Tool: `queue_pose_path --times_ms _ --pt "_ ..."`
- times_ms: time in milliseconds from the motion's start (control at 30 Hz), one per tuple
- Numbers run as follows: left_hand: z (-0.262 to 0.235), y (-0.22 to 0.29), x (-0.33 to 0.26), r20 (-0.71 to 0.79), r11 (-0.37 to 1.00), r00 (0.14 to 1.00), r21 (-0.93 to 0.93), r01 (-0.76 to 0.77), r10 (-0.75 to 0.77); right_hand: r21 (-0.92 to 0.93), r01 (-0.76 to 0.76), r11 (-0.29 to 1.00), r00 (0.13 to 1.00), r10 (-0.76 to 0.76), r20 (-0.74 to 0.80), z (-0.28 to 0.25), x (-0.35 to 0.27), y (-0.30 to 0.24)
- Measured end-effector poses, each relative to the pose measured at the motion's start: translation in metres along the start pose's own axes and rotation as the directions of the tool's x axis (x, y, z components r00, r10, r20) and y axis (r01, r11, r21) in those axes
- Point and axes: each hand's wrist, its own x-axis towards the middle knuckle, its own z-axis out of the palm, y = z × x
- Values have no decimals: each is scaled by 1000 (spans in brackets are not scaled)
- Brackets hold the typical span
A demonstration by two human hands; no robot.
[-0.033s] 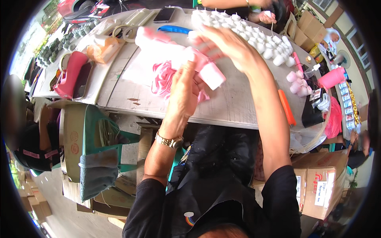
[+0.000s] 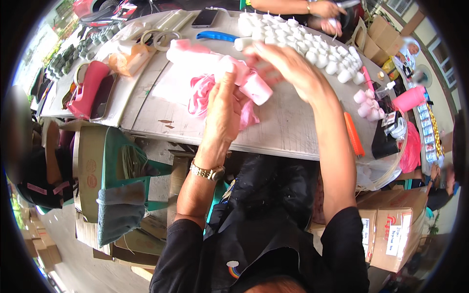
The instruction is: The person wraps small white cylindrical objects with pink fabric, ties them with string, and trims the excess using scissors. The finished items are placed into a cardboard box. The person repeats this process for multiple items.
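My left hand point(image 2: 225, 105), a watch on its wrist, is closed with the thumb up on a small pink-wrapped piece point(image 2: 233, 69). Beside its fingers is a pale pink cylinder point(image 2: 257, 89); whether the hand grips that as well is hard to see. My right hand point(image 2: 290, 71) hangs just beyond, its blurred fingers stretched out and apart, with nothing visible in them. Bunched pink ribbon-like material point(image 2: 198, 93) lies left of my left hand on a white sheet point(image 2: 168, 88). A white cylinder point(image 2: 243, 44) lies past my right fingertips.
Rows of white candles point(image 2: 293, 36) stand at the back right. A blue-handled tool point(image 2: 217, 35), a phone point(image 2: 204, 18), tape rolls point(image 2: 167, 41) and a pink tape dispenser point(image 2: 88, 90) lie around. Pink-wrapped pieces point(image 2: 370, 105) and an orange tool point(image 2: 352, 134) are at right. Another person's hand point(image 2: 331, 25) works opposite.
My right hand has shifted slightly right and down. The pale pink cylinder has moved a little up and left. My left hand has barely moved.
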Motion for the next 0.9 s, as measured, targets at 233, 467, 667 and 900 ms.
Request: queue_pose_path --times_ms 233,467,667,900 --pt "-5 -12 3 3 1000 1000 -21 12 -12 -121 270 955 915 -294 -276 41 -43 50" --pt "2 16 4 45 985 986 -51 162 -160 366 102 925 987 -47 -157 52 -61 48" --pt "6 15 2 159 976 986 217 15 -51 524 96 846 995 -94 -31 50 -67 44" --pt "6 19 5 -43 983 984 -67 169 -172 514 10 858 997 -45 57 60 -54 43"
